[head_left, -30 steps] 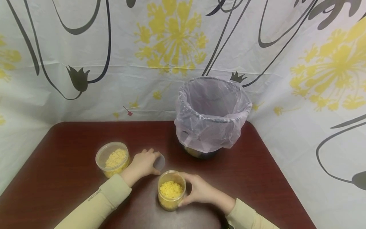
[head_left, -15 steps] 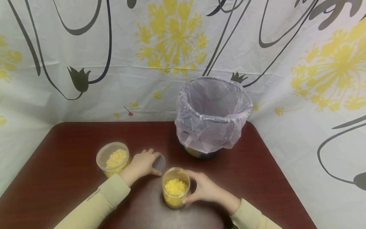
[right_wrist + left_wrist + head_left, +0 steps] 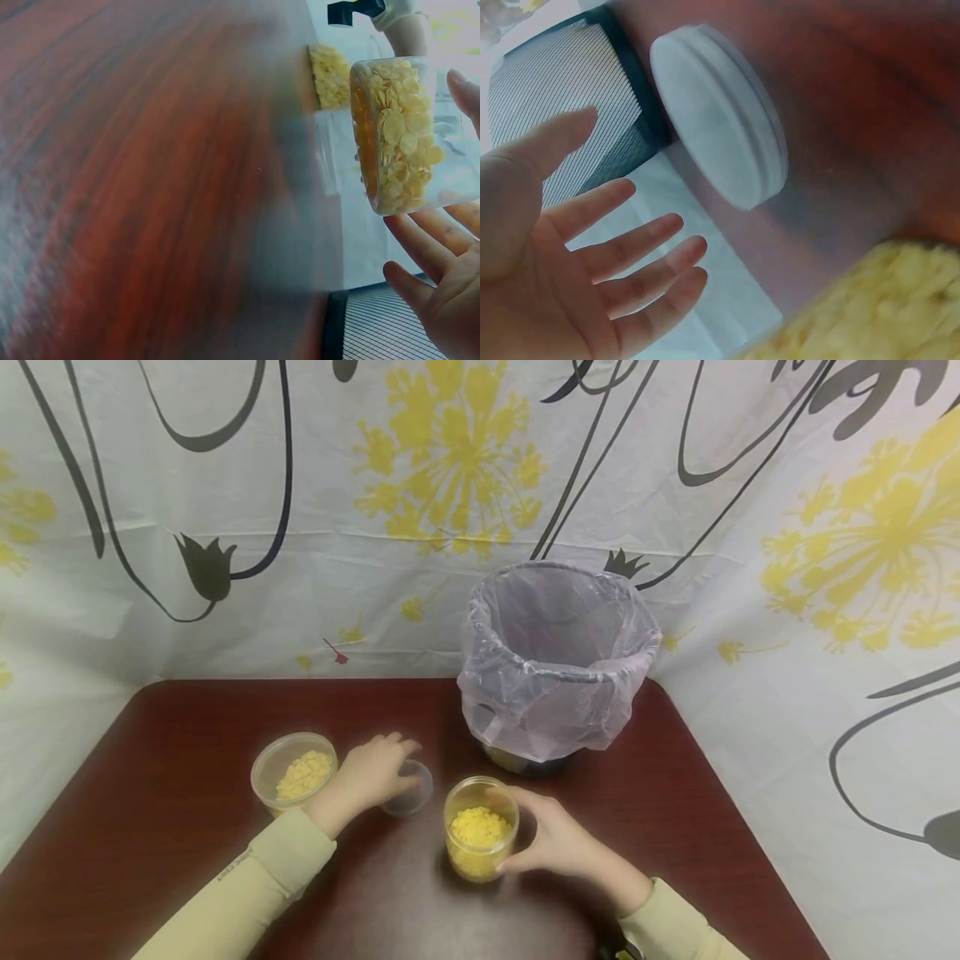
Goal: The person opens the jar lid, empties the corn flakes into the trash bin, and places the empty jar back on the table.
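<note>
One clear round plastic cup of yellow flakes (image 3: 478,865), mouth upward, seemingly held off the dark reddish wooden table (image 3: 615,827); the right hand (image 3: 553,835) has its side between thumb and fingers. Handling: keep it level, since the top is uncovered; firm pressure, short of flexing the wall. One round translucent plastic lid (image 3: 412,791), on the table near the left hand (image 3: 366,772), whose fingers are spread and hold nothing. One wider clear plastic tub of yellow flakes (image 3: 264,767), left of that hand; best not knocked.
</note>
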Tool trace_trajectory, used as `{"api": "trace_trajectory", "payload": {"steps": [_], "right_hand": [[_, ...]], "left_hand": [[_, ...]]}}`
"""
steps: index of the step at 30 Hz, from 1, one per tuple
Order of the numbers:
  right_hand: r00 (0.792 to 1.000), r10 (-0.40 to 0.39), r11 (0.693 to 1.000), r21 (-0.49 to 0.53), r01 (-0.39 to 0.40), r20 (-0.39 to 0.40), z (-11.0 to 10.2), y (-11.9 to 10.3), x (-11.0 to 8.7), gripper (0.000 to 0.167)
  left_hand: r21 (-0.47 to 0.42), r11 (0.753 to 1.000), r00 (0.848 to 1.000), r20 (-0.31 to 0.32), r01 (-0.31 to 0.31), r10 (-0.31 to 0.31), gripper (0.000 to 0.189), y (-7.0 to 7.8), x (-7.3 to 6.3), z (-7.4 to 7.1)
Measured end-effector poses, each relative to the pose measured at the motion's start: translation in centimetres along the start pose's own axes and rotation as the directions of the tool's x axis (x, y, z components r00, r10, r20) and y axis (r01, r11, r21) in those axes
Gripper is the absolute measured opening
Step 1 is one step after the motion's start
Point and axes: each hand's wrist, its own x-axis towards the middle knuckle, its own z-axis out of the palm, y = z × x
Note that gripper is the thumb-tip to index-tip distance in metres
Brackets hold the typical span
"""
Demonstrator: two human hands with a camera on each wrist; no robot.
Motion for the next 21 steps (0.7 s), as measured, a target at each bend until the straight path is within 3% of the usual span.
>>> {"api": "trace_trajectory", "payload": {"steps": [5, 11, 16, 21], "right_hand": [[0.999, -0.023, 1.0, 0.008, 0.023, -0.034, -0.6, 0.8, -0.3, 0.083], [0.998, -0.028, 1.0, -0.015, 0.027, -0.062, -1.8, 0.2, -0.3, 0.084], [0.996, -0.018, 0.999, -0.051, 0.014, -0.086, -3.0, -0.6, -0.2, 0.085], [0.993, 0.004, 0.995, -0.093, -0.016, -0.12, -4.2, -1.4, -0.2, 0.085]], "left_hand": [[-0.036, 0.999, 0.995, -0.101, -0.011, 0.008, 0.043, -0.2, 0.5, -1.6], [-0.1, 0.995, 0.976, -0.218, -0.029, 0.006, 0.043, -0.6, 1.1, -3.7], [-0.137, 0.99, 0.963, -0.27, -0.032, -0.007, 0.046, -0.6, 1.6, -5.3], [-0.174, 0.985, 0.959, -0.282, -0.016, -0.034, 0.051, -0.3, 1.8, -6.6]]}}
